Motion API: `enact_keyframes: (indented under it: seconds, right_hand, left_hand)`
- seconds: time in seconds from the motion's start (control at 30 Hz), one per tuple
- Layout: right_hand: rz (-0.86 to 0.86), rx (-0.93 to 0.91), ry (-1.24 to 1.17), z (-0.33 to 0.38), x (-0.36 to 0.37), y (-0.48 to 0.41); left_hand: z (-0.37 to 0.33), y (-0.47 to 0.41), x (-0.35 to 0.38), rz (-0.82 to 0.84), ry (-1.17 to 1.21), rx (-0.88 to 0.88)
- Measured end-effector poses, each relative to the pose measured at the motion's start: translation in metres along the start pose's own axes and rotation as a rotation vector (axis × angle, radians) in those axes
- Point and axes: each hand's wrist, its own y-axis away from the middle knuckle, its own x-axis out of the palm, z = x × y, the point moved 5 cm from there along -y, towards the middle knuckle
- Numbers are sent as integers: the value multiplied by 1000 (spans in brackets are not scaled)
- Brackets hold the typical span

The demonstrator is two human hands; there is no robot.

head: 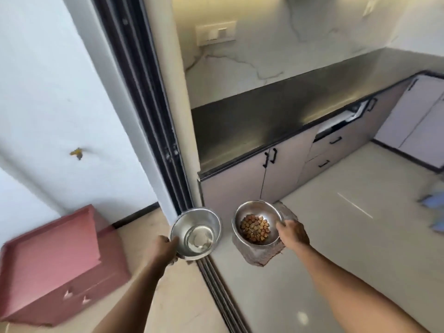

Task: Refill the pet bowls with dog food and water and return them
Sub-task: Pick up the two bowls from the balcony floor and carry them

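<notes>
I carry two steel pet bowls in front of me above the floor. My left hand [165, 248] grips the near rim of the water bowl [203, 218], which holds clear water. My right hand [294, 234] grips the right rim of the food bowl [240, 216], which holds brown dog kibble [255, 228] in its bottom. Both bowls are level and apart from each other. A grey-brown mat or cloth [259, 254] shows right under the food bowl; I cannot tell whether it lies on the floor.
A dark sliding-door frame [153, 111] and its floor track [221, 292] run between the bowls. Beyond is a kitchen with a dark counter [276, 116] and pale cabinets [240, 183]. A pink cabinet [60, 265] stands at the left wall. Pale floor tiles [348, 224] stretch to the right.
</notes>
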Motion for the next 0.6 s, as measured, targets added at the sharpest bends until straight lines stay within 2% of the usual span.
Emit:
enact_keyframes:
  seconds: [0.27, 0.6]
  right_hand:
    - [-119, 62, -180, 4, -85, -97]
    - [-175, 65, -342, 82, -162, -281]
  left_hand:
    - [-169, -57, 49, -12, -79, 193]
    - [-352, -199, 88, -19, -86, 295]
